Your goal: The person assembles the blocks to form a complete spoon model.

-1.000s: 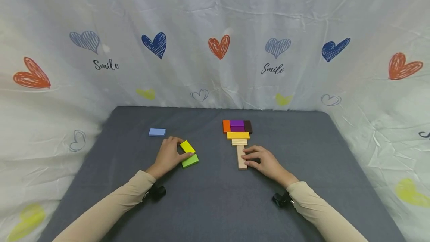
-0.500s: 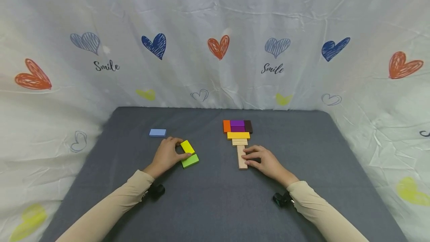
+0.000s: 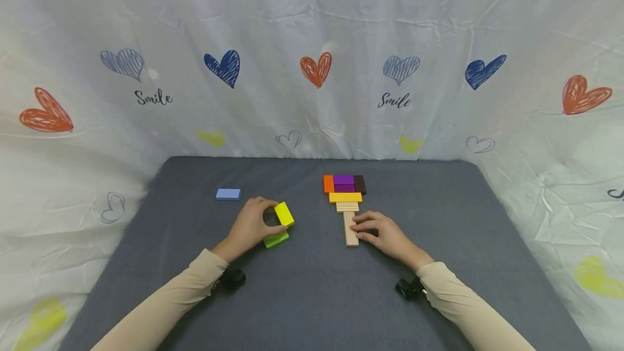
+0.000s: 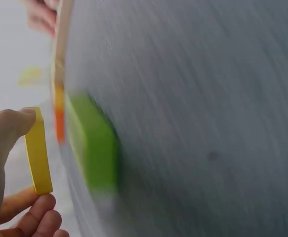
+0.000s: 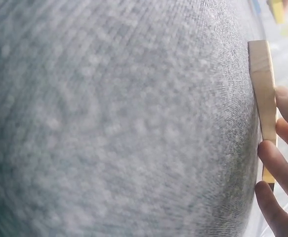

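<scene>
My left hand (image 3: 251, 227) pinches a bright yellow block (image 3: 285, 214) by its two ends, thumb on one and fingertips on the other. In the left wrist view the yellow block (image 4: 38, 150) is off the table, apart from the blurred green block (image 4: 95, 143). That green block (image 3: 276, 240) lies partly hidden under the left thumb. My right hand (image 3: 385, 234) rests with loosely bent fingers against the right side of a long plain wooden block (image 3: 350, 229). In the right wrist view its fingertips touch the wooden block (image 5: 263, 84), which lies flat.
Beyond the wooden block lie thin pale strips (image 3: 348, 207), an amber block (image 3: 345, 197), an orange block (image 3: 328, 184), purple blocks (image 3: 344, 180) and a dark brown block (image 3: 359, 184), all touching. A light blue block (image 3: 228, 194) lies at the left on the grey table (image 3: 312, 297).
My left hand has lifted the yellow block off its place by the green block and shifted it slightly right. The right hand and the row of blocks have stayed put.
</scene>
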Demonstrator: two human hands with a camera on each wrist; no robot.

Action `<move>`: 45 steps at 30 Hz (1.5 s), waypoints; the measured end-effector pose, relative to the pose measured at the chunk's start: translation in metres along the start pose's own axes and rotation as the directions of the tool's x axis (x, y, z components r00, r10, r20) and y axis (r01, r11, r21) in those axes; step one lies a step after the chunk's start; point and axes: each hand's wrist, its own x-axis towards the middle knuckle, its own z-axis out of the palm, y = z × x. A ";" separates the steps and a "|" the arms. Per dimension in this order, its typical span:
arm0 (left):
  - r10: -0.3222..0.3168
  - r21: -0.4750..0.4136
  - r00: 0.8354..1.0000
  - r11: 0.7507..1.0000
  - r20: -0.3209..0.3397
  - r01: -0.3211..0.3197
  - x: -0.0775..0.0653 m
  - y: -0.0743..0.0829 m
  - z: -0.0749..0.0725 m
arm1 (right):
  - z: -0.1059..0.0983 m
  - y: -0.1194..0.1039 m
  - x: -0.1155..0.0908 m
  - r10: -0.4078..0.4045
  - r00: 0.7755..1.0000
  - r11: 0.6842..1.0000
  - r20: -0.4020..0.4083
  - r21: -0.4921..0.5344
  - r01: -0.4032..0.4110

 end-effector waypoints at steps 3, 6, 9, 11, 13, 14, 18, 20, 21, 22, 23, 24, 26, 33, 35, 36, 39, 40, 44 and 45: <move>0.061 -0.018 0.998 0.998 0.020 -0.061 -0.003 0.025 0.008 | 0.000 -0.001 0.000 0.006 1.000 1.000 0.001 0.002 -0.006; 0.129 -0.037 0.988 0.991 0.083 -0.127 -0.009 0.050 0.020 | 0.000 -0.001 0.000 0.003 1.000 1.000 0.002 -0.001 -0.003; 0.212 -0.051 0.962 0.977 0.173 -0.206 -0.017 0.073 0.036 | 0.000 -0.001 0.000 0.008 1.000 1.000 0.005 -0.012 -0.008; 0.257 -0.058 0.938 0.967 0.232 -0.250 -0.021 0.086 0.048 | 0.000 -0.001 -0.001 0.010 1.000 1.000 0.003 -0.011 -0.010; 0.293 -0.064 0.916 0.956 0.275 -0.287 -0.025 0.097 0.059 | 0.000 -0.002 0.000 0.011 1.000 1.000 0.006 -0.011 -0.011; 0.307 -0.063 0.907 0.951 0.289 -0.302 -0.026 0.101 0.064 | 0.000 -0.002 0.000 0.008 1.000 1.000 0.008 -0.010 -0.008; 0.348 -0.061 0.888 0.936 0.300 -0.346 -0.029 0.117 0.076 | 0.000 -0.003 0.000 0.003 1.000 1.000 0.018 -0.006 -0.002; 0.356 -0.047 0.888 0.933 0.292 -0.358 -0.029 0.122 0.079 | 0.000 -0.003 0.000 0.002 1.000 1.000 0.015 -0.007 -0.001; 0.357 -0.040 0.889 0.932 0.286 -0.361 -0.028 0.124 0.080 | 0.000 -0.003 0.000 0.001 1.000 1.000 0.012 -0.009 -0.001; 0.356 -0.031 0.891 0.932 0.282 -0.362 -0.028 0.126 0.080 | 0.000 -0.002 0.000 -0.001 1.000 1.000 0.007 -0.010 0.001; 0.355 -0.023 0.892 0.931 0.278 -0.364 -0.028 0.127 0.081 | 0.000 -0.002 0.000 -0.001 1.000 1.000 0.004 -0.010 0.001; 0.354 -0.013 0.894 0.931 0.276 -0.365 -0.027 0.128 0.081 | 0.000 -0.002 -0.001 -0.001 1.000 1.000 0.001 -0.010 0.001; 0.352 0.003 0.895 0.930 0.272 -0.367 -0.026 0.129 0.081 | 0.000 -0.001 -0.001 -0.001 1.000 1.000 -0.001 -0.012 0.001; 0.345 0.028 0.902 0.931 0.260 -0.364 -0.021 0.127 0.078 | 0.001 0.000 0.000 -0.003 1.000 1.000 -0.003 -0.002 0.003; 0.340 0.022 0.903 0.933 0.263 -0.358 -0.019 0.127 0.077 | 0.001 0.000 0.000 -0.006 1.000 1.000 -0.008 -0.005 0.006; 0.338 0.018 0.903 0.935 0.265 -0.355 -0.019 0.126 0.077 | 0.001 0.000 0.000 -0.008 1.000 1.000 -0.012 -0.007 0.008; 0.336 0.008 0.901 0.936 0.274 -0.352 -0.018 0.126 0.077 | 0.002 0.001 0.000 -0.012 1.000 1.000 -0.019 -0.015 0.012; 0.336 0.006 0.900 0.936 0.276 -0.352 -0.017 0.126 0.077 | 0.002 0.001 0.000 -0.012 1.000 1.000 -0.020 -0.015 0.011; 0.329 0.005 0.900 0.939 0.286 -0.345 -0.017 0.126 0.077 | 0.003 0.002 0.000 -0.003 1.000 1.000 -0.016 -0.009 0.003; 0.326 0.005 0.901 0.940 0.287 -0.342 -0.016 0.127 0.077 | 0.003 0.003 0.000 -0.003 1.000 1.000 -0.015 -0.008 0.003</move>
